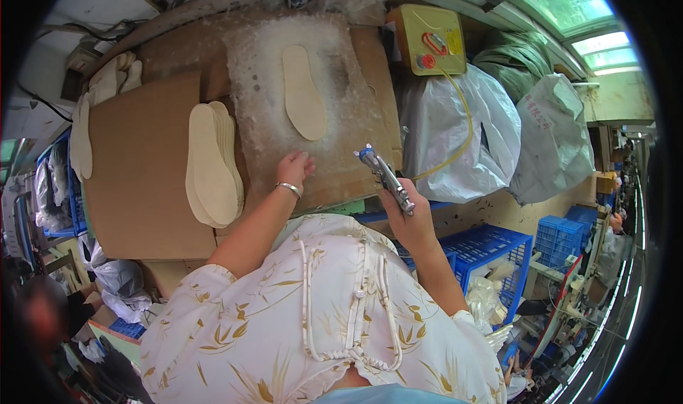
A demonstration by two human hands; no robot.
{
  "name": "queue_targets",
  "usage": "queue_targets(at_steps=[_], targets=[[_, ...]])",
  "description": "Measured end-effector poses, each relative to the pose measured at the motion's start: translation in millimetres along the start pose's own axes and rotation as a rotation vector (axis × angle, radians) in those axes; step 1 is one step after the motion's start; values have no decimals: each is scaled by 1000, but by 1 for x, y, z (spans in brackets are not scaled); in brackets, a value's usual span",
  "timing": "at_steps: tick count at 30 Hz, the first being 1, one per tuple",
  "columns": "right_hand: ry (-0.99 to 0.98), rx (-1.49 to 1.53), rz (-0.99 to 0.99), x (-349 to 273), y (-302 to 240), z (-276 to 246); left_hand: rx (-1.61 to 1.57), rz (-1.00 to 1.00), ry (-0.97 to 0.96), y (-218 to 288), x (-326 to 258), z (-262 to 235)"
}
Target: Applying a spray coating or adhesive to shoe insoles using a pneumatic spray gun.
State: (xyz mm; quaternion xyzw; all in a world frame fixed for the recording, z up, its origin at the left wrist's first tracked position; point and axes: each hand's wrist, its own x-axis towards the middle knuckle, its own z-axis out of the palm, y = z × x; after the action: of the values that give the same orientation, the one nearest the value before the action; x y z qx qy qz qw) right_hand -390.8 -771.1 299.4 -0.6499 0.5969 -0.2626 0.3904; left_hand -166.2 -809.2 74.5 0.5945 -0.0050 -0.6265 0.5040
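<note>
A cream insole (304, 94) lies flat on a sheet (249, 119) crusted with whitish residue, on the workbench. Just below its heel end is my left hand (295, 169), empty, with the fingers loosely bent and a bracelet at the wrist. My right hand (411, 215) grips a metal spray gun (388, 176), its nozzle pointing up and left toward the sheet. A yellow hose (466, 130) runs from a yellow can toward the gun; where it joins is hidden. To the left of my left hand, a stack of insoles (213, 166) rests fanned out on brown cardboard.
The yellow can (427, 41) with a red cap stands at the back right, beside white plastic sacks (462, 119). More insoles (114, 77) lie at the far left of the cardboard (142, 169). Blue crates (491, 251) stand at my right. Another person is at the lower left.
</note>
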Motion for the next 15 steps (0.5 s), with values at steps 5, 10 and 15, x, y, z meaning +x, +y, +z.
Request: queue_targets(at_steps=[5, 10, 15], targets=[[52, 121, 3, 0, 1, -6, -145, -52, 64, 14, 12, 38], [66, 164, -17, -10, 14, -13, -86, -141, 142, 26, 20, 47], [81, 209, -10, -15, 27, -10, 31, -20, 204, 18, 19, 50]])
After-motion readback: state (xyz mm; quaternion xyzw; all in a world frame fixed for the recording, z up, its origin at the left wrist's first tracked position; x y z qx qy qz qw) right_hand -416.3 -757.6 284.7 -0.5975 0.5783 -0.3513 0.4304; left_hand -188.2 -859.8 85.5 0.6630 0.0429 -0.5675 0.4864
